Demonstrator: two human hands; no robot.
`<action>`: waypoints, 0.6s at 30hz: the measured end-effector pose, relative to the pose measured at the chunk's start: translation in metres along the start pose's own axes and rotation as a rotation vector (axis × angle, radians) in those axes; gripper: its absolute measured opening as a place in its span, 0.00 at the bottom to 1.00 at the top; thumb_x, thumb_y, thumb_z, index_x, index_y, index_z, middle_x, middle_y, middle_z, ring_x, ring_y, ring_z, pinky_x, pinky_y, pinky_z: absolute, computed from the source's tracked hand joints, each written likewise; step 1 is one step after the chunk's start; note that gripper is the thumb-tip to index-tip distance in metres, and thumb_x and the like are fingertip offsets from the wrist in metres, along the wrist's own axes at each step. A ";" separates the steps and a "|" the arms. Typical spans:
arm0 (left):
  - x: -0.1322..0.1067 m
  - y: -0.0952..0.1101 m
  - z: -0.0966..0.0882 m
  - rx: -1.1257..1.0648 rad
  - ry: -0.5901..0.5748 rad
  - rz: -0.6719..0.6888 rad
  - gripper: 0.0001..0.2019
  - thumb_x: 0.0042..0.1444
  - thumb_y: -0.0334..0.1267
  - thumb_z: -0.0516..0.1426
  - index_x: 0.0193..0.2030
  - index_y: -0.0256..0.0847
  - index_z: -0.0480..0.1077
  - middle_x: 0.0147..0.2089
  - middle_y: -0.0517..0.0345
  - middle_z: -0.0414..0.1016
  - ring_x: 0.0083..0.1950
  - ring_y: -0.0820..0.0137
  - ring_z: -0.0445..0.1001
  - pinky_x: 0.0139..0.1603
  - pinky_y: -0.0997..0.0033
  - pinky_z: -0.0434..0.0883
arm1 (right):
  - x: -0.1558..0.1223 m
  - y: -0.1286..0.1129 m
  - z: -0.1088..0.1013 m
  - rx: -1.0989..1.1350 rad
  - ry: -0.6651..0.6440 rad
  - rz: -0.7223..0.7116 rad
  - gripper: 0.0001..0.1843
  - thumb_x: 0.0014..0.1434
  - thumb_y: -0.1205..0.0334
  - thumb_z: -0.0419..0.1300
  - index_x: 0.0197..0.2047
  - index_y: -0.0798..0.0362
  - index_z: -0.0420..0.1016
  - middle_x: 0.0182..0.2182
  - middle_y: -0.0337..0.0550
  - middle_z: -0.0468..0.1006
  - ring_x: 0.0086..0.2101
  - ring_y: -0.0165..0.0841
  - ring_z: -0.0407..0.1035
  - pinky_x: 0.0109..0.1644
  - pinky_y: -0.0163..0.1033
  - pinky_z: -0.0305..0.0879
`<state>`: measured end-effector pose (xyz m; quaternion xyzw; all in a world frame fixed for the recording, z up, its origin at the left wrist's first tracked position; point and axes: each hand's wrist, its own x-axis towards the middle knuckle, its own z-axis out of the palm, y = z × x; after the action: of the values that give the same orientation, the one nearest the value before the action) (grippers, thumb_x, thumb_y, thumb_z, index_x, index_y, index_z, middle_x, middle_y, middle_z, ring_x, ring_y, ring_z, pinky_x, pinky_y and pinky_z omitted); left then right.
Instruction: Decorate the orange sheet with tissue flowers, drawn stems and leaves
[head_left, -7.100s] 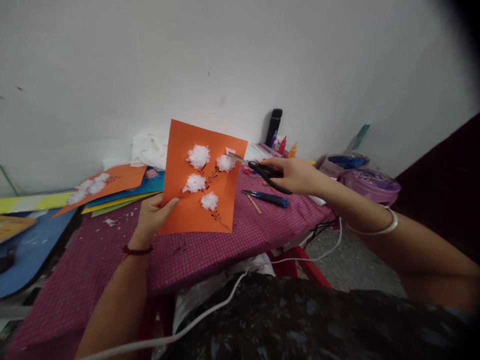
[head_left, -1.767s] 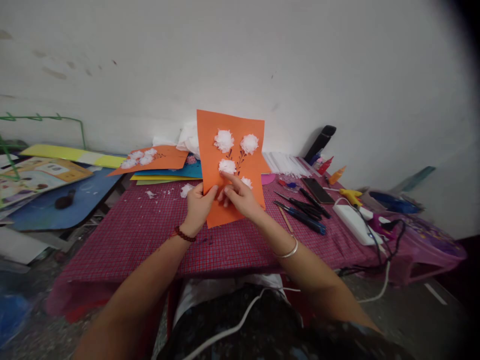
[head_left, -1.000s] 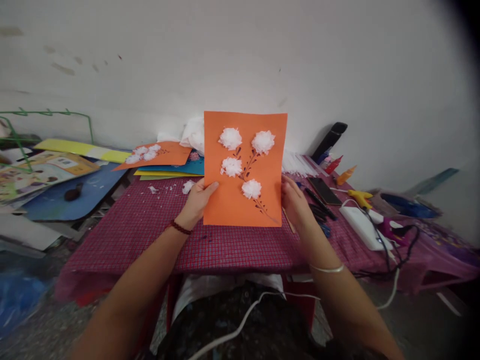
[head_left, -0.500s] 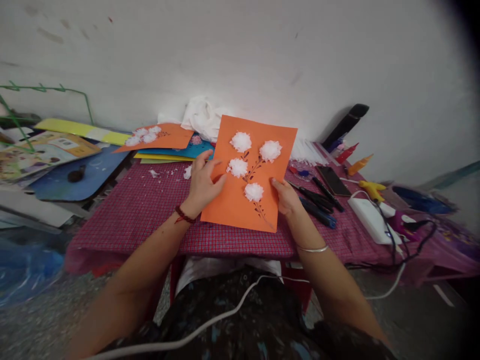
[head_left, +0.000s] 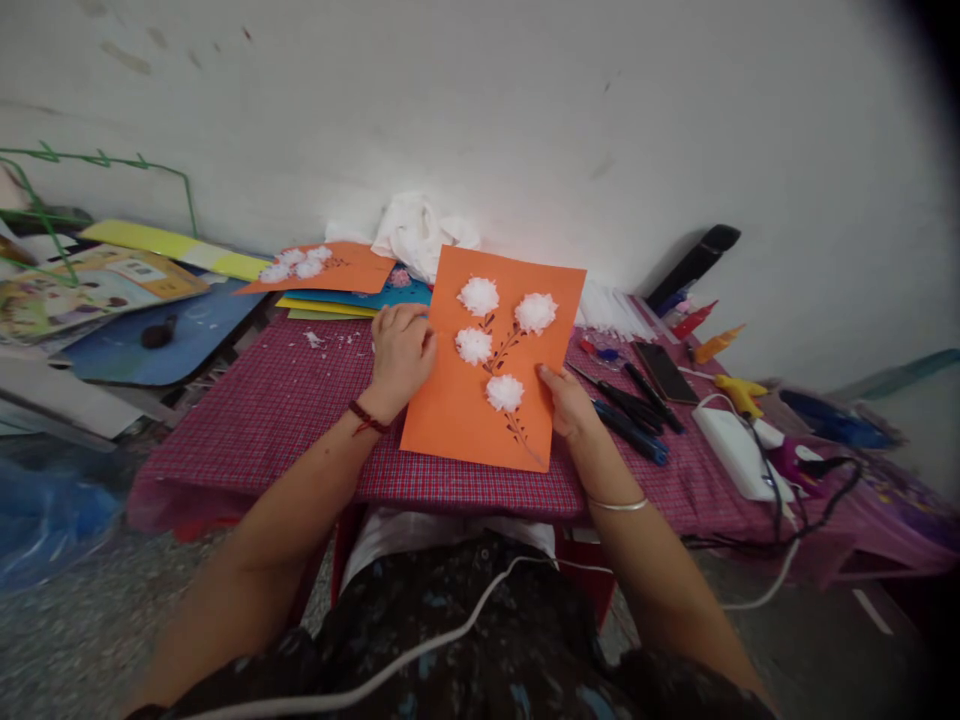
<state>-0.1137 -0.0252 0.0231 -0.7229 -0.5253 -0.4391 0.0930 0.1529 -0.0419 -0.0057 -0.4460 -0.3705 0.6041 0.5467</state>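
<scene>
An orange sheet of card (head_left: 442, 420) is held up tilted over the table, with several fluffy white paper flowers (head_left: 505, 393) on it and painted stems and small dark leaves. My right hand (head_left: 568, 400) grips its right edge, thumb on the front and fingers hidden behind. At the left edge is my left hand (head_left: 403, 355), its fingers curled and its thumb by the card. Whether that hand pinches the edge or something small cannot be made out.
Another orange card with white flowers (head_left: 360, 268) lies on coloured sheets at the back left, near a crumpled white cloth (head_left: 412, 235). To the right are scissors (head_left: 630, 400), a phone (head_left: 666, 372), a yellow glue gun (head_left: 741, 393) and a white power strip (head_left: 739, 455) with cables.
My left hand's spread fingers have curled in at the card's left edge. The card has dropped slightly in view, still in my right hand.
</scene>
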 end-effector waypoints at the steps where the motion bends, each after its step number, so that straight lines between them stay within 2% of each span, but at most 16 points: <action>1: 0.002 -0.004 -0.001 -0.014 0.019 -0.027 0.04 0.60 0.32 0.57 0.33 0.41 0.71 0.53 0.48 0.77 0.58 0.55 0.71 0.64 0.48 0.63 | 0.001 0.000 -0.001 0.000 0.001 -0.001 0.25 0.41 0.51 0.73 0.42 0.49 0.75 0.38 0.44 0.87 0.41 0.46 0.81 0.45 0.50 0.79; 4: 0.010 -0.015 -0.004 -0.117 0.064 -0.148 0.04 0.60 0.33 0.57 0.33 0.42 0.71 0.53 0.48 0.76 0.59 0.55 0.70 0.64 0.49 0.63 | 0.002 0.000 -0.003 -0.009 0.006 -0.001 0.23 0.43 0.52 0.72 0.42 0.49 0.75 0.39 0.45 0.87 0.42 0.46 0.81 0.45 0.50 0.79; 7: 0.016 -0.029 -0.006 -0.277 0.050 -0.342 0.05 0.57 0.34 0.59 0.30 0.41 0.70 0.49 0.49 0.77 0.57 0.57 0.71 0.64 0.53 0.64 | 0.003 -0.001 -0.006 0.002 0.006 -0.001 0.22 0.43 0.52 0.72 0.41 0.49 0.75 0.39 0.45 0.87 0.42 0.46 0.81 0.46 0.51 0.79; 9: 0.020 -0.041 -0.008 -0.339 0.013 -0.445 0.05 0.55 0.35 0.59 0.28 0.41 0.70 0.41 0.51 0.77 0.49 0.60 0.74 0.57 0.57 0.69 | 0.003 -0.003 -0.009 0.019 0.016 -0.013 0.21 0.43 0.53 0.72 0.41 0.49 0.76 0.40 0.44 0.87 0.41 0.45 0.81 0.48 0.51 0.79; 12: 0.023 -0.060 -0.011 -0.393 -0.061 -0.545 0.05 0.53 0.37 0.58 0.28 0.40 0.72 0.28 0.56 0.75 0.32 0.66 0.73 0.40 0.64 0.73 | 0.004 -0.005 -0.015 0.036 0.041 -0.046 0.21 0.44 0.54 0.72 0.42 0.48 0.77 0.41 0.43 0.86 0.40 0.43 0.81 0.50 0.51 0.78; 15: 0.023 -0.075 -0.010 -0.460 -0.127 -0.626 0.06 0.52 0.35 0.56 0.30 0.38 0.74 0.27 0.55 0.75 0.26 0.69 0.70 0.30 0.69 0.70 | 0.006 -0.006 -0.019 0.031 0.055 -0.068 0.20 0.46 0.54 0.70 0.44 0.48 0.78 0.43 0.43 0.86 0.40 0.43 0.81 0.51 0.51 0.78; 18: 0.022 -0.082 -0.006 -0.497 -0.146 -0.666 0.11 0.47 0.30 0.54 0.35 0.37 0.76 0.31 0.53 0.78 0.27 0.69 0.72 0.31 0.69 0.71 | 0.007 -0.004 -0.022 0.017 0.066 -0.074 0.19 0.47 0.54 0.70 0.43 0.47 0.78 0.44 0.43 0.86 0.41 0.43 0.81 0.52 0.51 0.78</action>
<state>-0.1850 0.0214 0.0163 -0.5432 -0.6136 -0.5061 -0.2689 0.1749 -0.0348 -0.0099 -0.4471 -0.3635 0.5715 0.5843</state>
